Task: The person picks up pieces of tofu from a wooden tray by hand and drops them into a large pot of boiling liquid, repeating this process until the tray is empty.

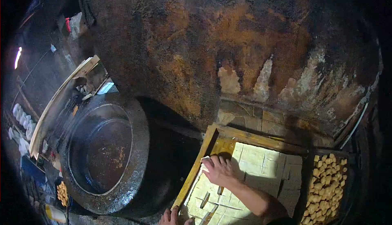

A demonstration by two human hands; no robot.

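Pale flat dough-like sheet (253,159), cut into squares, lies in a wooden-framed tray (210,137) at the lower middle. Over the tray's upper left part is my right hand (220,170), its fingers curled round a small pale piece (206,162) close to the left rim. My left hand (175,217) rests at the tray's lower left edge, fingers spread and partly cut off by the frame's bottom. Gaps show between some squares below my right hand.
A large round vat (139,143) with a dark hollow stands at the left. On the right is a tray of small golden pieces (324,184). A stained wall (245,41) rises behind. More golden pieces (62,193) sit at the lower left.
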